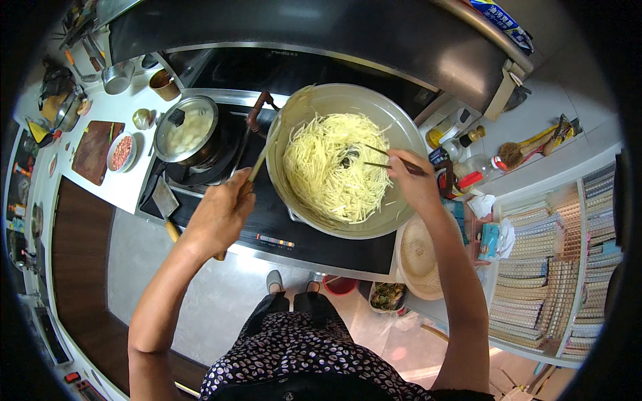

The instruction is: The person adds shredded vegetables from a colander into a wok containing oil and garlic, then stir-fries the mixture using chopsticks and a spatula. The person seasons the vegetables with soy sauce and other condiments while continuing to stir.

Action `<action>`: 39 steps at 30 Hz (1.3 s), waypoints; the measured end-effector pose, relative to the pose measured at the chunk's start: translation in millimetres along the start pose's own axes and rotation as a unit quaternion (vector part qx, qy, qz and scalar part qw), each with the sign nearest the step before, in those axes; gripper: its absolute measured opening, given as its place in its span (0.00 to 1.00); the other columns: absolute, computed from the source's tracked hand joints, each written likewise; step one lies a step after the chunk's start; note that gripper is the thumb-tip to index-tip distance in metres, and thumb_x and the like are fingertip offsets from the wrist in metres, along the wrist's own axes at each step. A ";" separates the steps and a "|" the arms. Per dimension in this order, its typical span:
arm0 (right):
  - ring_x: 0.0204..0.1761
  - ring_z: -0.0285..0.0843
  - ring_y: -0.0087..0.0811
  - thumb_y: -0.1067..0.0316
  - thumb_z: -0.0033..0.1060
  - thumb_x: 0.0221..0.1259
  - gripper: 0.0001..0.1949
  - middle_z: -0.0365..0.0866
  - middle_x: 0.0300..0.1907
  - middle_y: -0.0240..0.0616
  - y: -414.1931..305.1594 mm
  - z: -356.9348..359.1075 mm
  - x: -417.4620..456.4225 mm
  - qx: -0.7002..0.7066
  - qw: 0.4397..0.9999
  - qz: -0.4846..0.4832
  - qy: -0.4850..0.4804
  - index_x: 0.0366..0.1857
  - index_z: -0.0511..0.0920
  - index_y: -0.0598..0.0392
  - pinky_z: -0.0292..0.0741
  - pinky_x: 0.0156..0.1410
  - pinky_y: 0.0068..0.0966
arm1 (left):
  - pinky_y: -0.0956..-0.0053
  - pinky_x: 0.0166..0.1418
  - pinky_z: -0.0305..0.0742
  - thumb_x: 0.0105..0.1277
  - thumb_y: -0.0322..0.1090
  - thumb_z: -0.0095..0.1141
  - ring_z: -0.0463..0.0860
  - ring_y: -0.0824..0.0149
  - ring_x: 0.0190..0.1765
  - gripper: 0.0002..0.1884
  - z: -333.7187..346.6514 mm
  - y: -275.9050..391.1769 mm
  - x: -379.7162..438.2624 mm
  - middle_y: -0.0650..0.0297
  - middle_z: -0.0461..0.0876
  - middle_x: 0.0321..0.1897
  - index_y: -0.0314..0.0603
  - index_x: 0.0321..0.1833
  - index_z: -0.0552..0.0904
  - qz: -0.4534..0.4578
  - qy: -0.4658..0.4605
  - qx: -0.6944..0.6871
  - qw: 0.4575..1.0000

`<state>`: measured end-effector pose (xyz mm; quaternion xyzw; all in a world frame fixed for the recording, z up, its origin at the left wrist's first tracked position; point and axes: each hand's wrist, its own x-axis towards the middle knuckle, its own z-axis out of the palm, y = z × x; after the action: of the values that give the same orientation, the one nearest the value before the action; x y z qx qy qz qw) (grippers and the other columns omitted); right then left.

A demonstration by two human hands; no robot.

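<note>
A large round metal pan (409, 120) stands on the black stovetop, holding a heap of pale yellow shreds (326, 170) that look like potato. My left hand (225, 210) is closed around the handle of a long-handled cooking tool (261, 158), probably a spatula. Its shaft slants up along the pan's left rim, and its blurred head is hard to make out. Over the right part of the heap, my right hand (414, 175) grips a pair of dark chopsticks (379, 150). Their tips reach the shreds beside a dark spot at the middle, where the pan bottom seems to show.
Left of the pan sits a lidded pot (185, 130) of pale chunks. A cleaver (164, 198) lies by the stove's left edge. Beyond are a bowl of diced pink meat (121, 153) and a cutting board (93, 150). Bottles (454, 149) and a woven basket (421, 255) flank the right.
</note>
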<state>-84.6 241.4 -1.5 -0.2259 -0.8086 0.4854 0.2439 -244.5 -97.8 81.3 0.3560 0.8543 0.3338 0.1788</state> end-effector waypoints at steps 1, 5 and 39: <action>0.36 0.80 0.22 0.71 0.59 0.71 0.09 0.83 0.36 0.35 -15.5 -11.6 -8.5 -0.021 0.999 -0.047 0.007 0.48 0.84 0.63 0.76 0.43 0.19 | 0.67 0.39 0.78 0.74 0.29 0.52 0.80 0.66 0.25 0.23 -5.1 4.9 -2.3 0.52 0.82 0.29 0.27 0.70 0.72 -0.056 -0.007 0.010 0.998; 0.34 0.76 0.20 0.73 0.60 0.69 0.08 0.81 0.34 0.33 -20.1 -37.5 -0.9 -0.075 0.986 -0.124 0.084 0.47 0.84 0.63 0.71 0.40 0.18 | 0.53 0.51 0.78 0.71 0.26 0.48 0.87 0.41 0.41 0.22 -11.4 22.7 0.9 0.36 0.83 0.34 0.21 0.67 0.70 -0.106 -0.045 0.001 0.993; 0.38 0.88 0.35 0.69 0.56 0.74 0.11 0.84 0.39 0.43 -14.4 -16.7 -62.0 0.119 0.950 0.272 -0.094 0.47 0.82 0.66 0.89 0.43 0.28 | 0.70 0.35 0.84 0.73 0.35 0.52 0.85 0.61 0.30 0.10 -11.7 28.8 16.0 0.52 0.83 0.31 0.33 0.46 0.79 0.162 -0.336 0.332 0.866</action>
<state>-27.9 209.2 7.4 -0.3598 -0.6720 0.6452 0.0511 -247.7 -76.2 108.7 0.6186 0.7330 -0.0851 0.2697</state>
